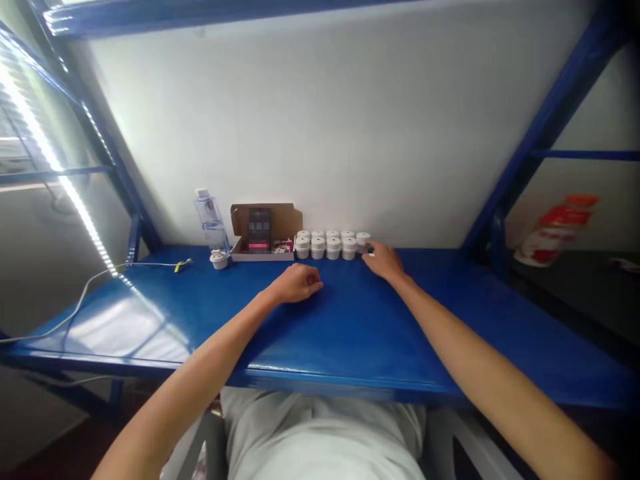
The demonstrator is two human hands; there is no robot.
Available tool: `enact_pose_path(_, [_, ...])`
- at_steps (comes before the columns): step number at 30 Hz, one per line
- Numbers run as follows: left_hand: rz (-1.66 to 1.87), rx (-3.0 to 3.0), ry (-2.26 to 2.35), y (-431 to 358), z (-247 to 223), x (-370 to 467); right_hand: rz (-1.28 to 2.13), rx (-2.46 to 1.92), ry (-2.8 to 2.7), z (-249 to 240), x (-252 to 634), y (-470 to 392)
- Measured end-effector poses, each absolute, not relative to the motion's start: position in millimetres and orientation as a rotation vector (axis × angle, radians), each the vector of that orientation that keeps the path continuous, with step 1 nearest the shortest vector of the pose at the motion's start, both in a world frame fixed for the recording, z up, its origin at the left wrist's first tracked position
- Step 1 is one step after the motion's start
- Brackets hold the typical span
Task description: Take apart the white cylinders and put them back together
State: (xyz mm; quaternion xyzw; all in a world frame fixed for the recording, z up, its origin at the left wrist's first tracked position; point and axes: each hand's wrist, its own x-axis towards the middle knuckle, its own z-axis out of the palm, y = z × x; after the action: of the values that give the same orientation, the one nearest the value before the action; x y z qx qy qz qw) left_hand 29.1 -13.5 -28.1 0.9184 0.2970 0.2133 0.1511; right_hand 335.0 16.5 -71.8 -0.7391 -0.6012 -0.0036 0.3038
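Several small white round plastic units [333,249] with ribbed sides stand packed in two rows on the blue table [345,333], against the wall. My right hand [384,260] is at the right end of these rows, its fingers closed on the last white unit [363,237]. My fingers partly cover that unit's side. Over the table in front of the rows, my left hand [300,283] is loosely curled with the thumb near the fingertips. Nothing shows in it, and it touches none of the units.
Left of the rows sits an open cardboard box [237,256] with a dark phone-like device [259,227]. Beside it are a clear bottle [213,223] and another white unit [219,259]. A white cable [85,293] crosses the left side. A red-and-white bottle [555,230] stands right, beyond the blue frame [537,127].
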Motion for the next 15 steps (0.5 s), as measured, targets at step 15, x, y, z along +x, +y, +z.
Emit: enact_pose_path(15, [0.993,2.383,1.918,24.5,27.7,-65.7,-0.054,-1.830,-1.529,-82.5,346.5,27.5])
